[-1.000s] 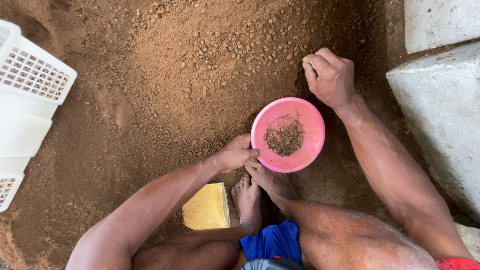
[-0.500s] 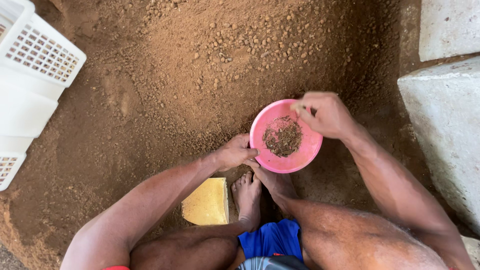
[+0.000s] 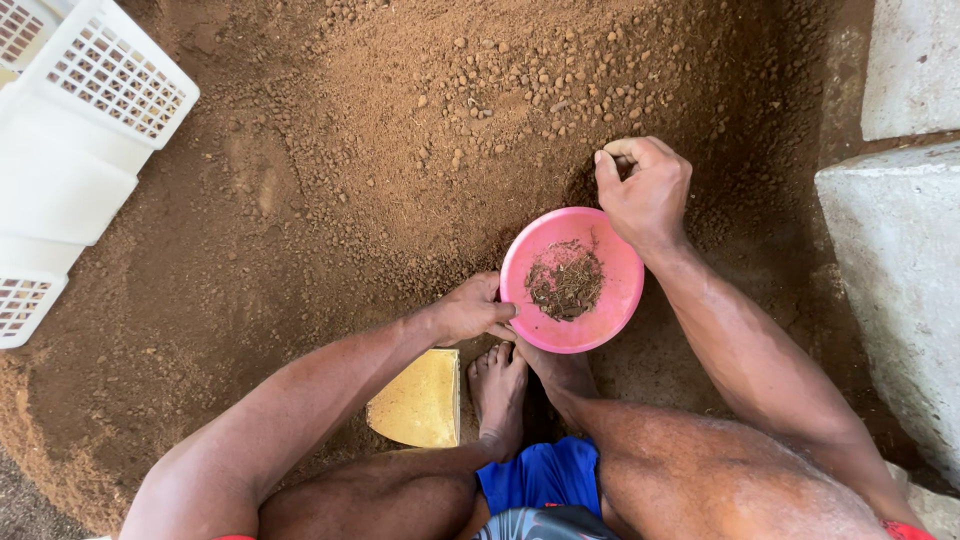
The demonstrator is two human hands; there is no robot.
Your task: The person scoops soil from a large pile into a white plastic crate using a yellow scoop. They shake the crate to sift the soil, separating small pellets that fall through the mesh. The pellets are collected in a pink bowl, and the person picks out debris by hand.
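Note:
A round pink bowl (image 3: pixel 611 292) rests on the brown soil (image 3: pixel 400 130) in front of my bare feet (image 3: pixel 497 392). It holds a small dark heap of roots and debris (image 3: pixel 565 280). My left hand (image 3: pixel 471 309) grips the bowl's near left rim. My right hand (image 3: pixel 645 190) is just beyond the bowl's far right edge, its fingers curled and pinched together against the soil. What sits between those fingertips is hidden.
A white perforated plastic crate (image 3: pixel 70 140) lies at the upper left. Grey concrete blocks (image 3: pixel 900 270) stand along the right side. A yellow wedge-shaped piece (image 3: pixel 420 403) lies beside my left foot. Small pebbles (image 3: pixel 540 80) dot the soil pile.
My right hand was over the bowl half a second ago and has moved back out onto the soil beyond it. My left hand stays on the rim.

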